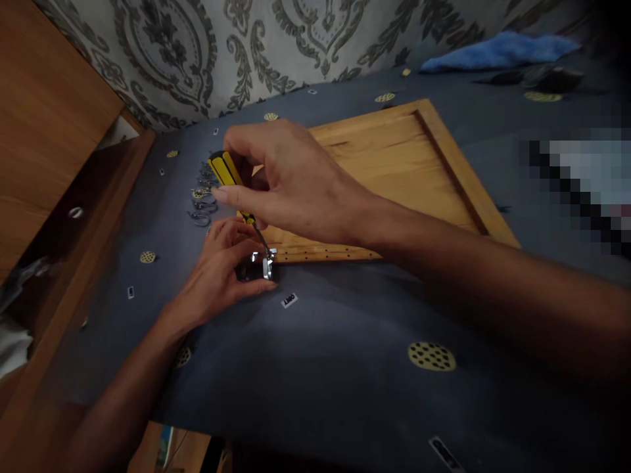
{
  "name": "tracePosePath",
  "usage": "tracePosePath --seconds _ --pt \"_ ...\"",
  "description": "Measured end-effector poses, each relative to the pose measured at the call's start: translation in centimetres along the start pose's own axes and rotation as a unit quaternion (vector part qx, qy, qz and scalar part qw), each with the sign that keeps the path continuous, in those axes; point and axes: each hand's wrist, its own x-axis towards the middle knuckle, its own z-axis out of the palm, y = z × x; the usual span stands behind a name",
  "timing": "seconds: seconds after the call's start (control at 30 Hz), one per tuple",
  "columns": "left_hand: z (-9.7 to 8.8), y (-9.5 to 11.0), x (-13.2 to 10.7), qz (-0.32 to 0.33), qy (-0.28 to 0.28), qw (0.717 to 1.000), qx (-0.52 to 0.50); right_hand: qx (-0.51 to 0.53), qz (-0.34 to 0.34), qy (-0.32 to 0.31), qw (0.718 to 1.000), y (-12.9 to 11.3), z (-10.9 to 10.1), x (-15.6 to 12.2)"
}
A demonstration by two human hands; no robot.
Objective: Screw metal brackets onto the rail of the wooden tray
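Observation:
A screwdriver (227, 169) with a yellow and black handle is gripped between the thumb and fingers of my right hand (290, 177). Its shaft slants down to a shiny metal hook (268, 264) at the front left corner of a wooden board (389, 167) with a raised rim. My left hand (224, 266) closes around the hook, thumb below and fingers above, steadying it against the board's edge; part of the hook is hidden by the fingers. A row of small dark holes or marks runs along that edge. Several loose metal hooks (201, 219) lie on the cloth beyond my left hand.
A dark blue patterned cloth (320, 368) covers the surface. A blue rag (497, 52) and a dark object (549, 77) lie at the back right. Wooden furniture (49, 131) borders the left, with patterned wallpaper (296, 39) behind. At the right edge, one item is pixelated.

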Motion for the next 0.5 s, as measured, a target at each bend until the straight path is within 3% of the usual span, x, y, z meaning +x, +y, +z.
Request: tracePosePath --seconds 0.33,0.5 --pt "-0.24 -0.06 0.08 -0.028 -0.027 0.999 -0.003 0.046 -0.033 0.006 0.998 0.91 0.72 -0.14" --pt "-0.08 -0.05 0.08 -0.017 -0.011 1.0 0.002 0.011 -0.006 -0.015 1.0 0.18 0.15 -0.11"
